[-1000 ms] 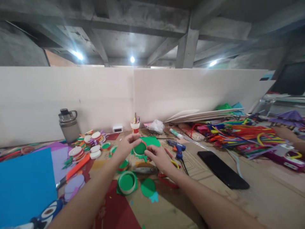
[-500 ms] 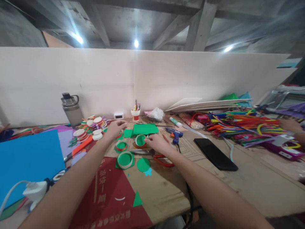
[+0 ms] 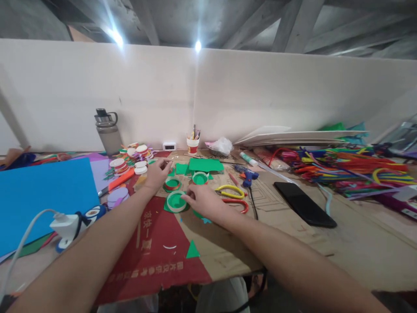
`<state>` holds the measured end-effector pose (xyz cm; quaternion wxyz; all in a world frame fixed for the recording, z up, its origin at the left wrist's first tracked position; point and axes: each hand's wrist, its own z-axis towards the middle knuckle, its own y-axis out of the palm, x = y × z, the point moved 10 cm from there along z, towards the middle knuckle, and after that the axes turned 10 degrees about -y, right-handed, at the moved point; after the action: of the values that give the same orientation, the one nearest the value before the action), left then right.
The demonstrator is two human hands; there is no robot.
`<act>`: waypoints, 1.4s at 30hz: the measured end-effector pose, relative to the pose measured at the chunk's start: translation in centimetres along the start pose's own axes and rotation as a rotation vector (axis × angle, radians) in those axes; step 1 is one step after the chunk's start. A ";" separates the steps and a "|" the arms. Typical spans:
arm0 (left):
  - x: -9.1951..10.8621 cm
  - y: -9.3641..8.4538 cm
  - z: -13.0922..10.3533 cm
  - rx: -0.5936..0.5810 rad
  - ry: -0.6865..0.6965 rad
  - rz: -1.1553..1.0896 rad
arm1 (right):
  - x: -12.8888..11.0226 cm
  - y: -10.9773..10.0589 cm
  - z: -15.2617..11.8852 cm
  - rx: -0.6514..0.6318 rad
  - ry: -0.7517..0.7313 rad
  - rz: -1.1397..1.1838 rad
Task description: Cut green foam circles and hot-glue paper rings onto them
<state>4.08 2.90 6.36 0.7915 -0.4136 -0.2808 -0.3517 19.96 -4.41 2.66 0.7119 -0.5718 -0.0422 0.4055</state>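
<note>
My right hand [image 3: 205,199] is at the front white ring [image 3: 176,201], its thumb and finger closed on the right rim. Green paper fills the ring, and a green sheet lies under it. Just behind is a smaller red-and-white ring [image 3: 172,184], also green inside. Another white ring [image 3: 200,178] stands behind my right hand. My left hand [image 3: 158,173] hovers at the back left of the rings, fingers loosely bent and apart, with nothing visible in them. Green paper pieces [image 3: 206,165] lie beyond my hands. My right hand partly hides a green disc.
Yellow- and red-handled scissors [image 3: 235,205], a blue glue gun [image 3: 249,177] and a black phone [image 3: 302,204] lie to the right. Left are a cutter knife [image 3: 121,179], blue sheet [image 3: 45,195] and bottle [image 3: 108,134]. Colourful pipe cleaners [image 3: 352,169] pile up far right.
My right hand has moved from the back right ring toward me, to the front ring. My left hand has stayed near the back left. The camera view has tilted down.
</note>
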 end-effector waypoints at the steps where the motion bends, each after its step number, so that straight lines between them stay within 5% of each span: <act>1: -0.4 0.2 0.0 0.001 -0.006 0.004 | 0.1 0.4 0.0 -0.016 0.039 -0.029; 5: -1.8 0.6 0.1 0.003 -0.058 -0.046 | 0.6 0.9 0.1 -0.058 0.157 -0.072; 9: -2.3 0.7 0.2 -0.001 -0.096 -0.059 | -0.1 0.6 0.4 -0.026 0.070 0.096; 15: -0.2 -0.7 1.3 0.077 -0.174 -0.360 | 1.8 -5.7 -0.1 0.363 0.058 0.140; 17: 0.5 0.9 1.5 -0.027 -0.302 -0.581 | 2.7 -8.2 -0.4 0.441 0.085 -0.012; 20: 3.1 6.0 0.0 -0.383 -0.476 -0.776 | 3.6 -11.1 -1.1 0.538 0.126 -0.238; 24: 7.0 8.9 -2.5 -0.534 -0.404 -0.871 | 3.7 -12.9 -1.7 0.630 0.084 -0.338; 28: 9.5 8.2 -2.8 -0.421 -0.149 -0.773 | 3.8 -13.8 -2.0 0.705 0.018 -0.287; 32: 10.4 8.0 -2.8 -0.376 -0.050 -0.672 | 4.6 -14.4 -2.1 0.735 0.024 -0.250; 38: 10.3 8.7 -3.3 -0.355 -0.085 -0.686 | 5.4 -14.6 -2.0 0.719 0.090 -0.302; 42: 8.2 9.5 -2.8 -0.359 -0.285 -0.896 | 5.3 -14.2 -1.7 0.675 0.060 -0.262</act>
<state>16.85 1.78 6.63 0.4329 -0.4259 -0.4709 -0.6398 31.95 -2.64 12.01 0.9075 -0.3059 0.0421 0.2849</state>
